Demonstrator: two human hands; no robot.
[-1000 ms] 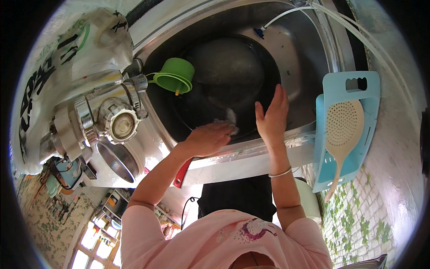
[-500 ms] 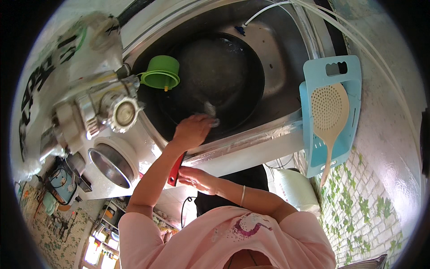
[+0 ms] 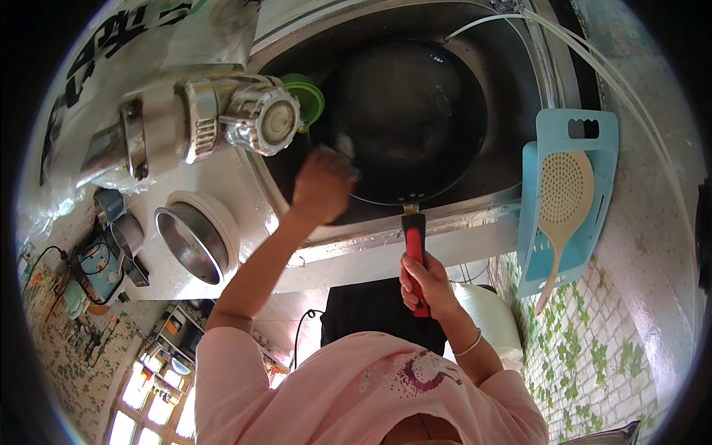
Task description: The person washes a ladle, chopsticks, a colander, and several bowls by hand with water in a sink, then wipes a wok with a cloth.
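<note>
A dark frying pan (image 3: pixel 415 126) with a red-and-black handle (image 3: pixel 414 241) lies in the metal sink. The handle sticks out over the sink's near edge, toward me. My right hand (image 3: pixel 432 285) is wrapped round it. Over the pan's left rim, my left hand (image 3: pixel 324 185) is closed on a small silvery clump (image 3: pixel 345 145), partly hidden by the fingers and blurred. Just beyond that hand is a green cup-like dipper (image 3: pixel 305 100), partly covered by the metal tap.
The tap (image 3: pixel 259 119) juts in from the left beside a plastic bag (image 3: pixel 159 37). A metal bowl (image 3: pixel 193 241) sits on the left counter. To the right stands a light-blue basket (image 3: pixel 530 215) holding a beige slotted skimmer (image 3: pixel 565 193). A white hose (image 3: pixel 489 18) enters the sink.
The pan's handle has swung from the left to point straight at me. My right hand, earlier open beside it, now grips it. My left hand stays closed on the silvery clump. The view has shifted.
</note>
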